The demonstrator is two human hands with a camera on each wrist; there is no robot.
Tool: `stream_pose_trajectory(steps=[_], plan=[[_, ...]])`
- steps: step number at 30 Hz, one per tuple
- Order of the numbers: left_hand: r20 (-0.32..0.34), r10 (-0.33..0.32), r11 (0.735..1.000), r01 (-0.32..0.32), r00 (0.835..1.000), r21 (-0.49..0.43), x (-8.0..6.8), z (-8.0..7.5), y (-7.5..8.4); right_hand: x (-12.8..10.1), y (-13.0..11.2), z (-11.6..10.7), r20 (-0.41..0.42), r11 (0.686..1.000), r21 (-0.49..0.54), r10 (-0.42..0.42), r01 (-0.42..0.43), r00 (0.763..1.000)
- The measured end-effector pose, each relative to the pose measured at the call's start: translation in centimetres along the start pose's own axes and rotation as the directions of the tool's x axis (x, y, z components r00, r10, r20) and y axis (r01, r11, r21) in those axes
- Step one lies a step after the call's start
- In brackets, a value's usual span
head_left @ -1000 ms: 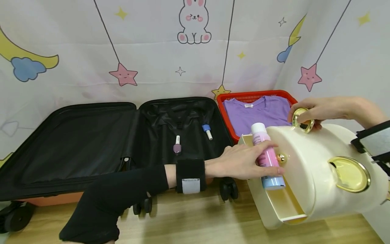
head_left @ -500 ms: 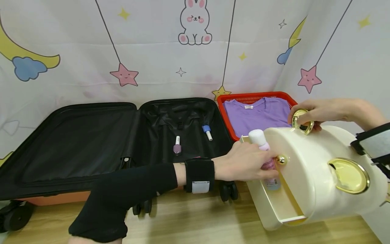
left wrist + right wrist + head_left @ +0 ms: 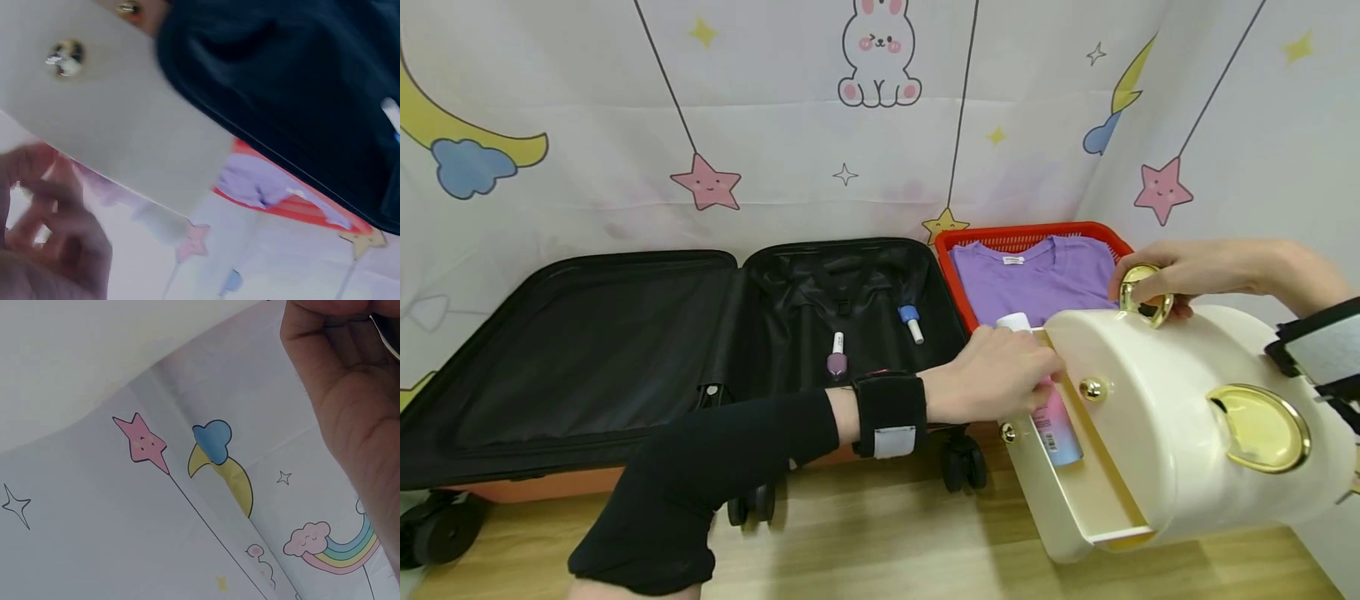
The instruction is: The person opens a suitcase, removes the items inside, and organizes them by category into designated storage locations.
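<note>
A pink-to-blue bottle with a white cap (image 3: pixel 1057 427) leans inside the pulled-out drawer (image 3: pixel 1120 536) of a cream storage box (image 3: pixel 1138 400). Its cap end rises over the drawer's far end. My left hand (image 3: pixel 996 375) reaches over the drawer's side and grips the bottle around the middle, covering that part. In the left wrist view, my curled fingers (image 3: pixel 59 219) are at the drawer's edge, the blurred bottle beside them. My right hand (image 3: pixel 1157 271) holds the gold ring handle (image 3: pixel 1159 310) on top of the box.
An open black suitcase (image 3: pixel 587 358) lies to the left, with a mauve nail polish bottle (image 3: pixel 837 363) and a blue one (image 3: pixel 909 314) in it. Behind the box stands a red basket (image 3: pixel 951 287) with a folded purple shirt (image 3: pixel 1037 279). A patterned curtain hangs behind.
My left hand has lowered the bottle from above the drawer into it, moving it slightly left and away from me. The right hand keeps its hold on the handle.
</note>
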State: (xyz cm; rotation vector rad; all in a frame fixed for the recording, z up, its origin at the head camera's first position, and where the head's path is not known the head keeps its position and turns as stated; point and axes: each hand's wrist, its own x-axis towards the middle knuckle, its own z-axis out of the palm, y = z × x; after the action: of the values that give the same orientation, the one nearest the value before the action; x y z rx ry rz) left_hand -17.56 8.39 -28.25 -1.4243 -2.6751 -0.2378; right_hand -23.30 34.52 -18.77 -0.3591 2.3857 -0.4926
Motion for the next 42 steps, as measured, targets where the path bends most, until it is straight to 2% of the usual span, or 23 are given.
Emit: stream_pose_trajectory(steps=[2, 3, 5, 7, 9, 11, 15, 18, 21, 25, 30, 35, 39, 42], plan=[[-0.048, -0.052, 0.999, 0.052, 0.998, -0.007, 0.2, -0.1, -0.9, 0.0, 0.0, 0.0, 0.002, 1.000, 0.001, -0.001, 0.001, 1.000], [-0.049, -0.084, 0.996, 0.083, 0.995, -0.017, 0.3, -0.2, -1.4, 0.1, 0.0, 0.0, 0.002, 1.000, 0.002, -0.004, 0.004, 1.000], [-0.019, -0.136, 0.988, 0.134, 0.991, -0.080, 0.6, -0.3, -2.3, 0.1, -0.1, 0.0, 0.004, 1.000, 0.002, -0.006, 0.006, 1.000], [0.030, -0.153, 0.975, 0.156, 0.988, -0.158, 0.8, -0.3, -3.0, 0.2, -0.2, 0.0, 0.009, 1.000, 0.003, -0.007, 0.007, 1.000], [0.061, -0.137, 0.954, 0.148, 0.989, -0.261, 0.8, -0.2, -3.5, 0.2, -0.2, 0.0, 0.014, 1.000, 0.005, -0.011, 0.010, 1.000], [0.060, -0.092, 0.932, 0.107, 0.994, -0.347, 0.8, 0.0, -3.8, 0.2, -0.2, 0.0, 0.016, 1.000, 0.006, -0.008, 0.008, 1.000], [0.061, -0.016, 0.906, 0.040, 0.998, -0.422, 0.8, 0.2, -4.1, 0.1, -0.3, -0.1, 0.013, 1.000, 0.001, -0.009, 0.009, 1.000], [0.083, 0.005, 0.910, 0.030, 0.997, -0.414, 0.7, 0.2, -4.1, 0.1, -0.4, 0.0, 0.010, 1.000, -0.003, -0.012, 0.012, 1.000], [0.080, 0.023, 0.941, 0.006, 0.996, -0.338, 0.5, 0.4, -4.0, 0.1, -0.5, 0.1, 0.005, 1.000, -0.001, -0.016, 0.016, 1.000], [0.070, 0.076, 0.975, -0.060, 0.995, -0.213, 0.1, 0.8, -3.9, 0.1, -0.5, 0.1, 0.001, 1.000, 0.001, -0.017, 0.017, 1.000], [0.170, 0.061, 0.985, -0.032, 0.984, -0.170, -0.5, 1.2, -4.1, 0.3, -0.5, 0.1, -0.001, 1.000, 0.004, -0.010, 0.010, 1.000], [0.213, 0.045, 0.965, 0.012, 0.976, -0.260, -0.8, 2.3, -4.6, 0.3, -0.5, 0.1, 0.003, 1.000, 0.009, -0.011, 0.011, 1.000], [0.174, 0.008, 0.927, 0.058, 0.985, -0.370, -0.8, 3.3, -4.7, 0.2, -0.4, 0.1, 0.007, 1.000, 0.001, -0.009, 0.009, 1.000], [0.116, -0.024, 0.895, 0.073, 0.993, -0.439, -0.6, 3.9, -4.6, 0.2, -0.3, -0.1, 0.010, 1.000, -0.003, -0.016, 0.016, 1.000]])
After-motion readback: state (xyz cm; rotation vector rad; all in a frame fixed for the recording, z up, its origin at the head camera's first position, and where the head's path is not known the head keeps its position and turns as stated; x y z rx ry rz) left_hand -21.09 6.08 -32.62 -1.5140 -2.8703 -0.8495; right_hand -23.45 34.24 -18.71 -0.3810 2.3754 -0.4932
